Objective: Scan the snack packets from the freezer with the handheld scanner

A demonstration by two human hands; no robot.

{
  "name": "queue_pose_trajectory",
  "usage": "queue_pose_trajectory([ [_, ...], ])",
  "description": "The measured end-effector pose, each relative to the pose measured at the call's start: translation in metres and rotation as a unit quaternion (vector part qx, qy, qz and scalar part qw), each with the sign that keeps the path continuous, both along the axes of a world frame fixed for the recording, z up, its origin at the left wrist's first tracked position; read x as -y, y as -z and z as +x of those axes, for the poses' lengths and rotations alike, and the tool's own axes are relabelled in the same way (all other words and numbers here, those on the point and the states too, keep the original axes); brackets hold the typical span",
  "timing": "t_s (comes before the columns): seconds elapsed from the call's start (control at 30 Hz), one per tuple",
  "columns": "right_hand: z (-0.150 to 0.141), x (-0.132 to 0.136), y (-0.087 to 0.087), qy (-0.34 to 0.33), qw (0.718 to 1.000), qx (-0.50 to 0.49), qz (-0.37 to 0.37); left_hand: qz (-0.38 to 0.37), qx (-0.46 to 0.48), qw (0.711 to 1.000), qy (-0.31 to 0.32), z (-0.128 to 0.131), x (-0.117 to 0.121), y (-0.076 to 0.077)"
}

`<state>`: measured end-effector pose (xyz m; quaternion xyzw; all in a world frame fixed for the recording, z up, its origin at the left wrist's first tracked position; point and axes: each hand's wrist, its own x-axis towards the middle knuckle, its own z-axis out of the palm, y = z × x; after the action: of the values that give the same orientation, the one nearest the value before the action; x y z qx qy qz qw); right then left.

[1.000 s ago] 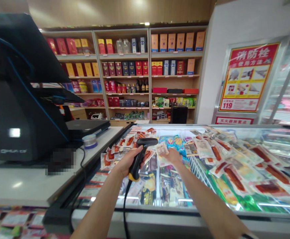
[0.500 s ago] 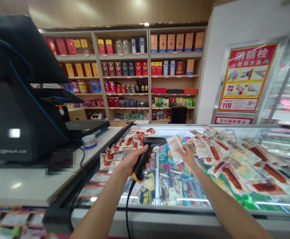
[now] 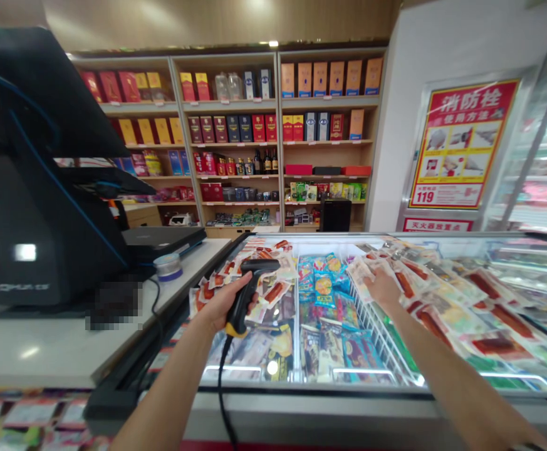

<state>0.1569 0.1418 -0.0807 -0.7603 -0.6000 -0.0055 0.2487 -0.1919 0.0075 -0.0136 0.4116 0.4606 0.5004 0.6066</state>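
My left hand (image 3: 238, 300) is wrapped round the handle of a black and yellow barcode scanner (image 3: 241, 307), its head level over a pile of packaged sausages (image 3: 207, 291) on the left of the glass freezer top. Just right of the scanner lies one sausage packet (image 3: 276, 290) with its red-brown contents showing. At the left edge of the right-hand pile of sausage packets (image 3: 442, 300), my right hand (image 3: 383, 287) has its fingers closed on a pale, labelled sausage packet (image 3: 358, 275). The thumb side is partly hidden.
Under the glass of the chest freezer (image 3: 329, 401) lie bagged frozen goods (image 3: 324, 288) and a white wire basket (image 3: 379, 326). A black checkout terminal (image 3: 33, 188) stands on the counter (image 3: 42, 351) at left, near a round tub (image 3: 168, 267). The scanner's cord (image 3: 224, 394) hangs in front.
My right hand has moved right, from holding a packet over the middle of the freezer to the right-hand pile. My left hand has shifted left with the scanner. More of the left pile shows.
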Motion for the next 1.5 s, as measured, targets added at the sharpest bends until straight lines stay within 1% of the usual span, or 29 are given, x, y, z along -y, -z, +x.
queue_pose_trajectory([
  [0.07,0.006,0.004,-0.006,0.026,0.999,0.029,0.032,0.002,-0.003,1.0,-0.008,-0.01,0.003,0.004],
  [0.13,0.001,0.008,-0.011,0.058,0.991,0.066,0.104,-0.005,-0.003,1.0,-0.016,-0.016,0.006,0.007],
  [0.2,-0.019,0.014,-0.013,0.055,0.98,0.091,0.169,-0.01,-0.001,1.0,-0.025,-0.02,0.008,0.008],
  [0.23,-0.034,0.017,-0.014,0.032,0.979,0.093,0.178,-0.01,-0.002,1.0,-0.027,-0.021,0.009,0.008],
  [0.27,-0.053,0.02,-0.014,-0.004,0.982,0.088,0.169,-0.009,-0.003,1.0,-0.029,-0.022,0.01,0.009],
  [0.3,-0.074,0.023,-0.014,-0.047,0.986,0.077,0.142,-0.006,-0.006,1.0,-0.03,-0.023,0.01,0.01],
  [0.37,-0.12,0.03,-0.012,-0.141,0.987,0.045,0.064,0.003,-0.011,0.999,-0.036,-0.024,0.012,0.012],
  [0.43,-0.166,0.038,-0.01,-0.195,0.98,0.014,0.021,0.014,-0.014,0.999,-0.044,-0.025,0.014,0.015],
  [0.5,-0.201,0.044,-0.008,-0.208,0.978,-0.003,-0.001,0.021,-0.019,0.998,-0.048,-0.026,0.016,0.017],
  [0.53,-0.214,0.047,-0.007,-0.207,0.978,-0.004,-0.006,0.022,-0.022,0.998,-0.049,-0.026,0.017,0.018],
  [0.6,-0.228,0.048,-0.006,-0.203,0.979,-0.006,-0.024,0.024,-0.027,0.998,-0.05,-0.025,0.017,0.02],
  [0.67,-0.228,0.046,-0.005,-0.208,0.976,-0.009,-0.057,0.026,-0.029,0.998,-0.047,-0.023,0.017,0.021],
  [0.73,-0.217,0.041,-0.004,-0.216,0.973,-0.01,-0.08,0.027,-0.03,0.998,-0.04,-0.02,0.016,0.021],
  [0.77,-0.208,0.039,-0.003,-0.217,0.973,-0.008,-0.079,0.027,-0.03,0.999,-0.035,-0.018,0.015,0.022],
  [0.83,-0.188,0.036,-0.001,-0.222,0.974,-0.007,-0.052,0.027,-0.029,0.999,-0.021,-0.012,0.015,0.021],
  [0.93,-0.157,0.033,0.004,-0.233,0.972,-0.028,0.019,0.026,-0.025,0.999,0.003,-0.002,0.015,0.018],
  [1.0,-0.138,0.03,0.009,-0.229,0.97,-0.046,0.067,0.026,-0.024,0.999,0.017,0.006,0.016,0.014],
  [1.1,-0.115,0.023,0.015,-0.218,0.967,-0.062,0.112,0.034,-0.024,0.999,0.031,0.018,0.018,0.007],
  [1.2,-0.1,0.019,0.017,-0.203,0.969,-0.059,0.131,0.037,-0.02,0.998,0.054,0.028,0.018,0.002],
  [1.3,-0.088,0.02,0.016,-0.192,0.97,-0.056,0.136,0.029,-0.023,0.997,0.069,0.036,0.016,-0.002],
  [1.4,-0.08,0.023,0.015,-0.184,0.972,-0.055,0.135,0.028,-0.031,0.996,0.077,0.042,0.014,-0.004],
  [1.5,-0.073,0.025,0.013,-0.16,0.977,-0.036,0.133,0.036,-0.037,0.995,0.086,0.047,0.01,-0.004],
])
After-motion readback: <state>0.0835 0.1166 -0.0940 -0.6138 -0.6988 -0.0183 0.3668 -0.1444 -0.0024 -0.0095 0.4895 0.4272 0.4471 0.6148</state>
